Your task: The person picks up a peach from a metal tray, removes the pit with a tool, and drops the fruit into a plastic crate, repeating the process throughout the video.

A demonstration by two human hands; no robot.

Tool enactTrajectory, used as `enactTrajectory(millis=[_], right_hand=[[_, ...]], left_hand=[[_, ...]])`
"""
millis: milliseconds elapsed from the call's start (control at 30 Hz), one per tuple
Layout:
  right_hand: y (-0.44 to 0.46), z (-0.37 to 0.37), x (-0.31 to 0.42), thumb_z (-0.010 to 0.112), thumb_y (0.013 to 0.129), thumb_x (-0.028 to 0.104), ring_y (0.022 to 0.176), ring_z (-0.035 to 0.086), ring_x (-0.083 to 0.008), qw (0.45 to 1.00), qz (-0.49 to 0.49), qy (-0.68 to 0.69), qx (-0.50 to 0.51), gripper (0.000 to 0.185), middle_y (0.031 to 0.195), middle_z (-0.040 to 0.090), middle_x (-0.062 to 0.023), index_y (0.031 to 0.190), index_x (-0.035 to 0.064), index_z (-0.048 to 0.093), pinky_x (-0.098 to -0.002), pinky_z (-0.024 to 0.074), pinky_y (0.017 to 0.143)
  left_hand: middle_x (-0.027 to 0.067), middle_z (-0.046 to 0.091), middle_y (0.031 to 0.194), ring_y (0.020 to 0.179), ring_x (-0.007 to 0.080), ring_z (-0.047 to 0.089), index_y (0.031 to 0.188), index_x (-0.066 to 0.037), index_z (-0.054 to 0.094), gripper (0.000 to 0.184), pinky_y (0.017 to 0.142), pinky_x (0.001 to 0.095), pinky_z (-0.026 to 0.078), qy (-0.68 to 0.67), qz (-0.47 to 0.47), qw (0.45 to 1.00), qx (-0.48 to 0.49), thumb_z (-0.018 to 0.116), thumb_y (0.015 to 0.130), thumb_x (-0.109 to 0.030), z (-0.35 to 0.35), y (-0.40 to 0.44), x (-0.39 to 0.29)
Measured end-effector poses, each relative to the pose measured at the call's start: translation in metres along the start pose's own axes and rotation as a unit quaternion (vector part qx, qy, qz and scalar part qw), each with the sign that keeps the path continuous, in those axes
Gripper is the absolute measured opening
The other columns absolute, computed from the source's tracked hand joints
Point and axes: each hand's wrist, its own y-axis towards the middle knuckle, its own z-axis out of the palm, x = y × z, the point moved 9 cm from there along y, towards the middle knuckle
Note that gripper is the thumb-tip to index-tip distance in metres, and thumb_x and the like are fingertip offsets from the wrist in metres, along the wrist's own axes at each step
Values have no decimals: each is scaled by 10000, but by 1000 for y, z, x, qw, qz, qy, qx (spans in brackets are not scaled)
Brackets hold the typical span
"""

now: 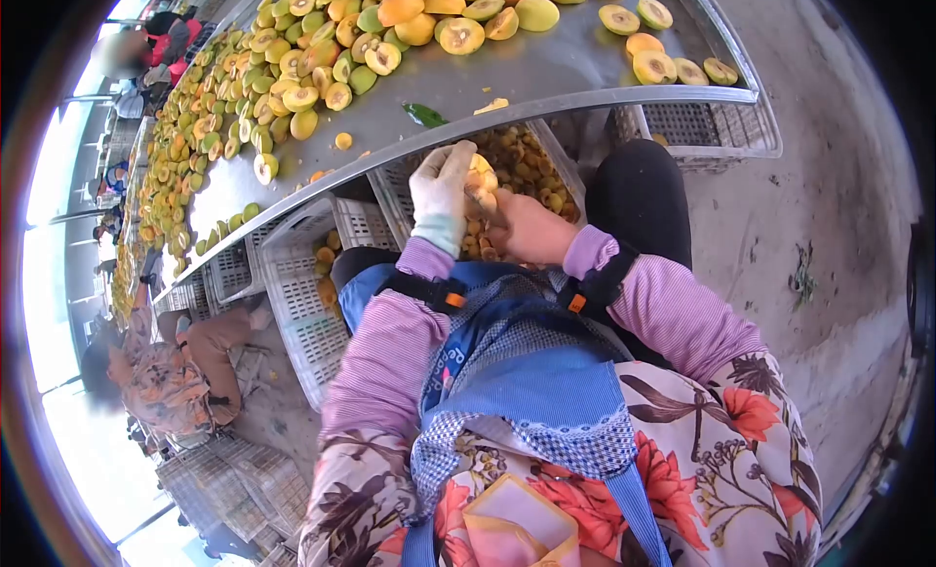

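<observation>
My left hand [440,195], in a white glove, is closed around a yellow apricot half [480,180] at the table's near edge. Close against that fruit is my right hand [534,232], ungloved, with its fingers curled. Whatever the right fingers grip, if anything, is hidden by the hand and the fruit. Below both hands, a plastic crate [562,159] between my knees holds many small orange-brown pieces [534,169]. Halved and whole apricots [292,75], yellow to green, are heaped on the metal table [546,68] in front of me.
A green leaf [424,115] and a yellow scrap [491,106] lie near the table's raised rim. Light crates stand under it, one at my left [302,313] and one at the right [702,128]. Another person [175,377] sits at the left beside stacked crates [234,489].
</observation>
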Motion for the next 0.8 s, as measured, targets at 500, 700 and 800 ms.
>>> enactTrajectory(millis=[500, 700, 800], right_hand=[[-2, 5, 1, 610, 808, 152, 573, 561, -164, 1000, -28, -2, 8, 272, 681, 571, -83, 989, -13, 493, -323, 461, 534], [-15, 15, 6, 561, 787, 96, 407, 458, -129, 981, 92, 149, 79, 142, 576, 497, -63, 886, 11, 507, -290, 374, 345], [-11, 21, -2, 559, 783, 92, 413, 466, -132, 962, 110, 228, 107, 149, 588, 509, -68, 884, 4, 493, -296, 376, 348]], left_hand=[[53, 656, 835, 737, 87, 580, 934, 37, 666, 214, 675, 209, 469, 67, 107, 992, 5, 679, 823, -145, -5, -11, -8], [32, 646, 803, 711, 71, 569, 919, 39, 669, 217, 643, 204, 452, 84, 87, 993, 19, 671, 821, -154, -2, -6, -8], [42, 642, 795, 698, 85, 575, 906, 36, 670, 221, 614, 212, 454, 146, 75, 986, -4, 674, 815, -166, -3, -2, -10]])
